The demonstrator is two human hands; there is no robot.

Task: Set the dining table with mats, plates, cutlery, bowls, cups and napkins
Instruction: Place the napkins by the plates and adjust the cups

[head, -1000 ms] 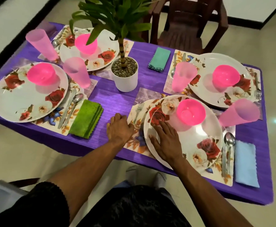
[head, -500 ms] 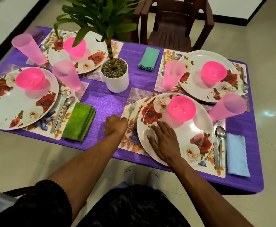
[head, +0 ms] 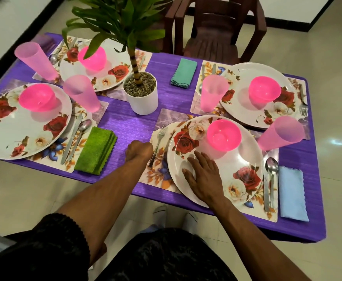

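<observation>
Head view looks down on a dining table (head: 129, 126) under a purple cloth, with four place settings laid on it. At the near edge the right hand (head: 204, 175) lies flat, fingers straight and spread, on the near-left part of a floral plate (head: 245, 159) that sits on a floral mat (head: 162, 171). The left hand (head: 138, 152) is curled into a fist at the left edge of that mat, just beside the handle of a fork (head: 158, 146); whether it has hold of the mat edge I cannot tell. A pink bowl (head: 224, 134) stands on the far part of the plate. On the right of the plate a spoon (head: 272, 175) and a knife (head: 266, 191) lie on the mat, with a folded blue napkin (head: 291, 193) just beside them near the table's right end and a pink cup (head: 280, 133) beyond them. The far-right setting has a plate with a bowl, a cup (head: 213, 93) on its left and a teal napkin (head: 184, 73) further left. A potted plant (head: 140, 92) in a white pot stands mid-table. At the left end are two more plates with bowls and cups, and a green napkin (head: 95, 149) lies by the near-left mat. A brown chair (head: 214, 27) stands at the far edge
</observation>
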